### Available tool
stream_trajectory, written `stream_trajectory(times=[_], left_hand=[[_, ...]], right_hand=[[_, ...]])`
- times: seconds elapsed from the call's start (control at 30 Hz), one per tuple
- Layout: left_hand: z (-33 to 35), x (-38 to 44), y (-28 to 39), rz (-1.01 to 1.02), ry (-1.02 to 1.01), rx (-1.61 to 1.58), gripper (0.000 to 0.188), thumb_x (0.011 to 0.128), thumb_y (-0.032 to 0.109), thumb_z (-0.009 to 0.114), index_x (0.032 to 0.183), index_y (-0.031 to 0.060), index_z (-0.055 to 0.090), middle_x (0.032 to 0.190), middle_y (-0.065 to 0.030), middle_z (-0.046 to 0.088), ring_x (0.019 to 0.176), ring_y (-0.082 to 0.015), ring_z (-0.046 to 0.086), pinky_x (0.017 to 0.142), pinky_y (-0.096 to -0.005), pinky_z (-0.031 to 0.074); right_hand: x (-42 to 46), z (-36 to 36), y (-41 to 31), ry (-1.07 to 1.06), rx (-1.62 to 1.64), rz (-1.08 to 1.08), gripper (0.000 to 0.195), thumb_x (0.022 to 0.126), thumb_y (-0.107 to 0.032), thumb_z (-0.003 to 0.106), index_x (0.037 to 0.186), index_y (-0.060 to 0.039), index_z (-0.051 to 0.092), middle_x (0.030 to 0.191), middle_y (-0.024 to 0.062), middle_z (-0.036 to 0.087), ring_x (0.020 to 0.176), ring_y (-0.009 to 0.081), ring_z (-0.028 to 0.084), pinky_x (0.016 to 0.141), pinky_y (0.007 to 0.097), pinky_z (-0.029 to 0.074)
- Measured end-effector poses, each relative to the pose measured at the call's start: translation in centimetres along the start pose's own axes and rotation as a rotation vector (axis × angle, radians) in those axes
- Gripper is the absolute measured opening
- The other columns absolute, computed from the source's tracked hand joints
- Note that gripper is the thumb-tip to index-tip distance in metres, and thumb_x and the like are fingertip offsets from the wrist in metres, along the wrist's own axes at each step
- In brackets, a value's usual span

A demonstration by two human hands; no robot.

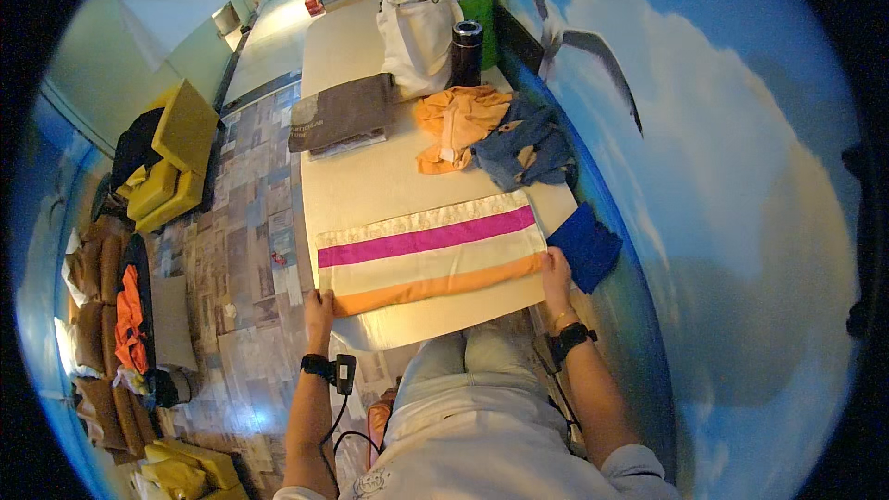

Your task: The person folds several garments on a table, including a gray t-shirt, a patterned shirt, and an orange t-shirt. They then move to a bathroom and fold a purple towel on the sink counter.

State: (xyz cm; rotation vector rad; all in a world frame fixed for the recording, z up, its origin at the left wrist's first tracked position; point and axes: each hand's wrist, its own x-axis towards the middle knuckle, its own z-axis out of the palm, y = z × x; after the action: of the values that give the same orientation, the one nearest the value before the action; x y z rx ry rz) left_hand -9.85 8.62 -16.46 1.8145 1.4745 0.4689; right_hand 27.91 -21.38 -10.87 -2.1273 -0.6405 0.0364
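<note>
A striped cloth, cream with a magenta band and an orange band along its near edge, lies spread in a long rectangle on the pale table. My left hand grips its near left corner, and my right hand holds the near right corner. A dark blue cloth hangs over the table's right edge beside my right hand. Farther back are a crumpled orange garment, a crumpled blue denim garment and a folded dark grey cloth with writing on it.
At the table's far end stand a white drawstring bag, a black thermos flask and a green bag. A painted wall borders the right side. Yellow armchairs and a brown sofa are at left. Cables hang by both wrists.
</note>
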Motion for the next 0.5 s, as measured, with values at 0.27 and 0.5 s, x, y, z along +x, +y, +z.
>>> stream_trajectory(times=[0.27,0.5], left_hand=[[-1.1,-2.5,5.1,0.081,0.142,0.258,0.031,0.076,0.017,0.058,0.099,-0.0003,0.048,0.101,-0.0207,0.053,0.094,-0.0360,0.050,0.077,-0.0412,0.040],[4.8,-4.0,13.6,0.662,-0.001,0.422,0.059,0.072,0.016,0.060,0.125,0.0073,0.034,0.130,-0.0168,0.033,0.122,-0.0332,0.028,0.100,-0.0451,0.022]], right_hand=[[0.0,0.3,-1.0,-0.129,-0.528,0.124,0.022,0.079,-0.018,0.053,0.097,-0.0069,0.053,0.086,0.0146,0.057,0.088,0.0328,0.052,0.076,0.0431,0.039],[-2.7,5.0,-8.0,-0.223,-0.274,-0.430,0.044,0.075,-0.015,0.054,0.116,-0.0030,0.045,0.125,0.0158,0.038,0.119,0.0330,0.031,0.097,0.0448,0.025]])
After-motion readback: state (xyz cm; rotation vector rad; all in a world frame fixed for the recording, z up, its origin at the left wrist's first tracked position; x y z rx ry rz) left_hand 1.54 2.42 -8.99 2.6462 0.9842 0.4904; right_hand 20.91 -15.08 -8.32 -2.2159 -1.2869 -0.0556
